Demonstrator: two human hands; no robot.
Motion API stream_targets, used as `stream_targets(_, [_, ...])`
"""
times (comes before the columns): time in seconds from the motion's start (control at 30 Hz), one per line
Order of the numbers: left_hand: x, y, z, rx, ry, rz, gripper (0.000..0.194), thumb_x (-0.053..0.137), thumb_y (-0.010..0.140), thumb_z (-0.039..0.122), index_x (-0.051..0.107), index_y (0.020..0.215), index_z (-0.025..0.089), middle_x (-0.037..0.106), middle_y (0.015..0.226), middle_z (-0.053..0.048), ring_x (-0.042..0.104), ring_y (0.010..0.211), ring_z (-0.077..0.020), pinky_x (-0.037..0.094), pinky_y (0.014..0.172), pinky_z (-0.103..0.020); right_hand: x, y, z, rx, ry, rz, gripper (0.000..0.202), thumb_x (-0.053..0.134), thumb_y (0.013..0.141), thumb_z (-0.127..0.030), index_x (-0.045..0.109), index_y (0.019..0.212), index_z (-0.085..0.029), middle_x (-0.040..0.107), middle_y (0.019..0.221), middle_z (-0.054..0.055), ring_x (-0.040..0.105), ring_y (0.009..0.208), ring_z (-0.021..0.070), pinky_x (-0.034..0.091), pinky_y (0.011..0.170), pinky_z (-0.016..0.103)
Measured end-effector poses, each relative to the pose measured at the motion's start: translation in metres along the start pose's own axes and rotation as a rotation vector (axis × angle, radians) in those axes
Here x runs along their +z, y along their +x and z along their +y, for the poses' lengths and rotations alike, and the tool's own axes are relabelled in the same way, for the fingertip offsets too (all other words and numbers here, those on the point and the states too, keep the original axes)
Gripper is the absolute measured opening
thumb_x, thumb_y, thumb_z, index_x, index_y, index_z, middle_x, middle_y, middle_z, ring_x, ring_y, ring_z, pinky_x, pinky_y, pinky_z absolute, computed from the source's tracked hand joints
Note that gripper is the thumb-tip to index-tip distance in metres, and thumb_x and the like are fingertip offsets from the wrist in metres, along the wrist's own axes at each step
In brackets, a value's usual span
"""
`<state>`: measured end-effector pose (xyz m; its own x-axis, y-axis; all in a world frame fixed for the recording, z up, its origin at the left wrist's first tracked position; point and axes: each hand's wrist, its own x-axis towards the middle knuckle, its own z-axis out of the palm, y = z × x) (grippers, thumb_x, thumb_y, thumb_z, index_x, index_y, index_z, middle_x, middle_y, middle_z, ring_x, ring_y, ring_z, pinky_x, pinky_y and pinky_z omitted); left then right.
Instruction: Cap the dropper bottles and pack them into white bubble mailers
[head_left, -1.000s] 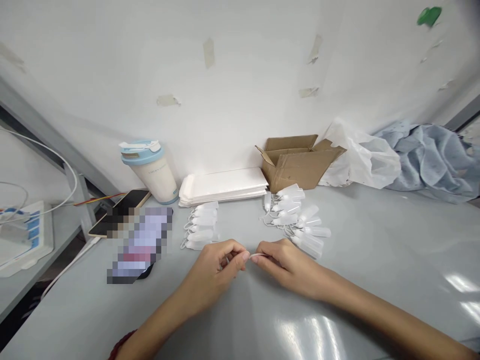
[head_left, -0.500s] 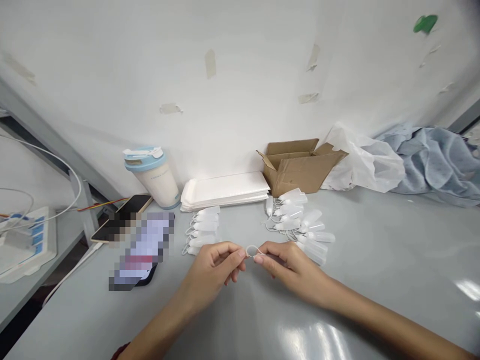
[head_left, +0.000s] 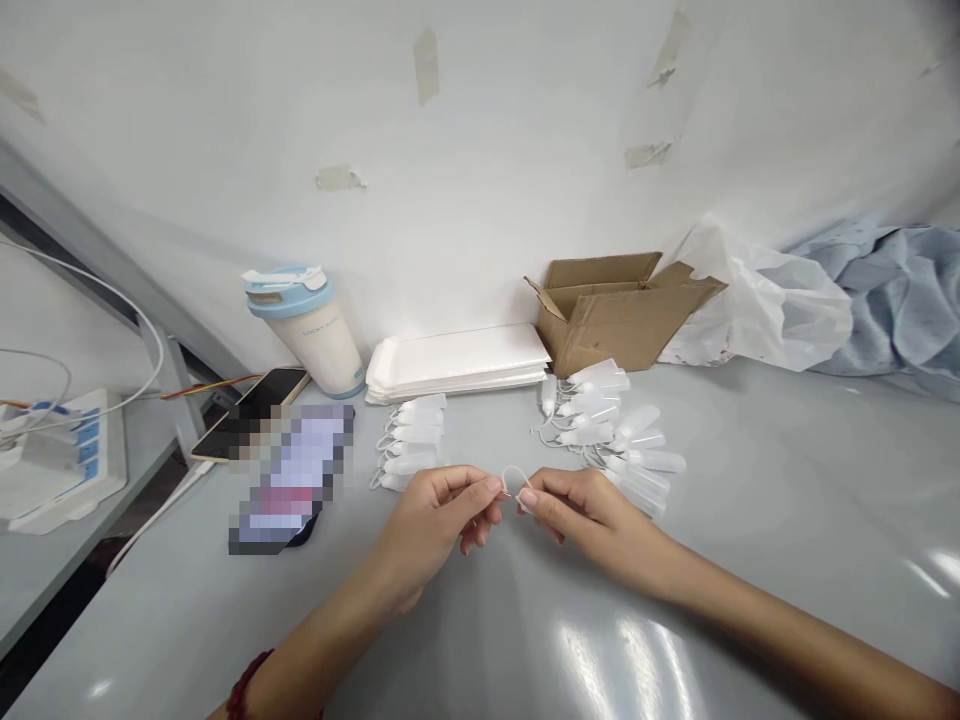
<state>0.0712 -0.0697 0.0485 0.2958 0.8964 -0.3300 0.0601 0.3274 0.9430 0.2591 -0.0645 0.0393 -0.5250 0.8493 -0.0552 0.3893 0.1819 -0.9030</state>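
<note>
A thin white cord (head_left: 514,468) arches between my hands, bent into a small loop. My left hand (head_left: 450,510) pinches one end between thumb and index finger. At the other end, the thumb and index finger of my right hand (head_left: 585,508) are closed on the cord. A narrow gap separates the two sets of fingertips, and the exact ends are too small to make out. Left of my hands lies a row of small translucent white squeeze bottles (head_left: 417,434) with cord loops. More such bottles (head_left: 589,432) lie in a looser heap beyond my right hand.
White padded envelopes (head_left: 461,355) lie stacked against the wall, beside an open cardboard box (head_left: 622,320). A plastic bag (head_left: 780,305) and blue cloth (head_left: 900,300) are at right. Leftward are a lidded cup (head_left: 315,340), two phones (head_left: 281,395) and a power strip (head_left: 82,460).
The camera view has shifted slightly, so the scene sits higher. My fingertips are a little further apart, and the cord loop stands up more between them.
</note>
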Motion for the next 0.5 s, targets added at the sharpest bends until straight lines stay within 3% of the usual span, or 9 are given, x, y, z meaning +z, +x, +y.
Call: stream_targets(0.5, [0.0026,-0.0083,0.0015,-0.004,-0.15,-0.079,0.028,0.059,0.083,0.037,0.06,0.067,0.013,0.051,0.061,0.003,0.042,0.05,-0.0061,0.032,0.048,-0.019,0.0003,-0.0009,-0.0033,-0.037,0.052,0.019,0.042,0.037,0.093,-0.047,0.05,0.068,-0.017,0.043,0.056,-0.005,0.039,0.052,0.0089,0.03,0.051,0.022])
